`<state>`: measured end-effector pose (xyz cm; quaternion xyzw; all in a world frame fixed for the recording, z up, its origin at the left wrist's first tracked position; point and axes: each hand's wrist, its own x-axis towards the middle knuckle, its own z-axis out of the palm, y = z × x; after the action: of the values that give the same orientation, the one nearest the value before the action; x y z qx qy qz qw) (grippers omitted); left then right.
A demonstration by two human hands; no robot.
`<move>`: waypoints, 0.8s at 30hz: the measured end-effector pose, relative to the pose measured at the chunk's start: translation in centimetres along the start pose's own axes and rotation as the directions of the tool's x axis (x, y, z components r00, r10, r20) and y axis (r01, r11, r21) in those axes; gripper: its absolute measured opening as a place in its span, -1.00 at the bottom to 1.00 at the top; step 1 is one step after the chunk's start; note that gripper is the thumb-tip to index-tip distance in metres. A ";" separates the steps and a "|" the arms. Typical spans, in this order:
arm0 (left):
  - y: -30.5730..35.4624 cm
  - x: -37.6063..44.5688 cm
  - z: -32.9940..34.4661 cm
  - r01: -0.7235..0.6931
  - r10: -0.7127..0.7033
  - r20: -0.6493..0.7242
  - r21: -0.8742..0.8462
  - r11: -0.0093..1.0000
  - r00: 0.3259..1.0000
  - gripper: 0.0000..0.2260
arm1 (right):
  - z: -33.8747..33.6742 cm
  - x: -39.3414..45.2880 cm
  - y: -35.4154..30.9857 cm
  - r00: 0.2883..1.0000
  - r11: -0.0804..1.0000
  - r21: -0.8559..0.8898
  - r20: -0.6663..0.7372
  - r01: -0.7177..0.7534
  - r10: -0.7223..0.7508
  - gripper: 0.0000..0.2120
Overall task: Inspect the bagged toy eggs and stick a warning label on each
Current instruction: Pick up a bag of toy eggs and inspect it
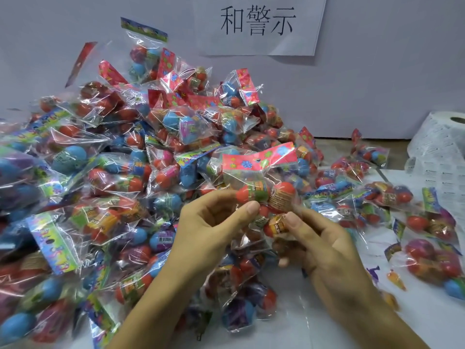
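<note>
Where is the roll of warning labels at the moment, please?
The label roll stands at the far right edge of the head view, against the back wall, beyond the smaller group of bags.

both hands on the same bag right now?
Yes: the left hand and right hand both pinch the clear bag of toy eggs with the pink header, held up over the pile.

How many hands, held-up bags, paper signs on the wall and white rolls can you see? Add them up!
Hands: 2, the left hand and the right hand
Held bag: 1, pinched by both hands
Paper sign: 1
White roll: 1
Total: 5
The bags in the pile are too many and too jumbled to count.
</note>
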<state>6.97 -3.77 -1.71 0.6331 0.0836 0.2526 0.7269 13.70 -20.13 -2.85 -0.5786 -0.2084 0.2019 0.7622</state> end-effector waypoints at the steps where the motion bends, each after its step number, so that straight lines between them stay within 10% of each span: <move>1: -0.1 0.0 -0.2 -0.005 0.005 0.014 -0.009 1.000 1.000 -0.69 | 0.0 0.0 -0.2 1.000 1.000 -0.013 -0.009 0.015 -0.015 -0.46; 8: -0.3 0.5 -0.9 -0.205 0.189 0.176 0.075 0.976 0.966 -0.76 | -1.3 0.6 0.6 0.975 0.973 -0.076 -0.045 0.216 -0.220 -0.72; 16: 0.6 0.7 -0.7 0.251 -0.207 0.183 -0.263 0.932 0.961 -0.69 | -1.8 0.2 0.5 0.847 0.797 -0.352 -0.023 0.491 -0.532 -0.57; 24: 0.0 0.0 -0.7 0.123 -0.106 0.211 -0.070 0.990 0.972 -0.74 | -1.4 0.2 0.7 0.907 0.901 -0.116 0.001 0.418 -0.420 -0.55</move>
<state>6.70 -3.16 -1.78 0.6193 0.0338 0.1464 0.7706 14.59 -20.92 -3.85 -0.5650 -0.3297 0.0141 0.7562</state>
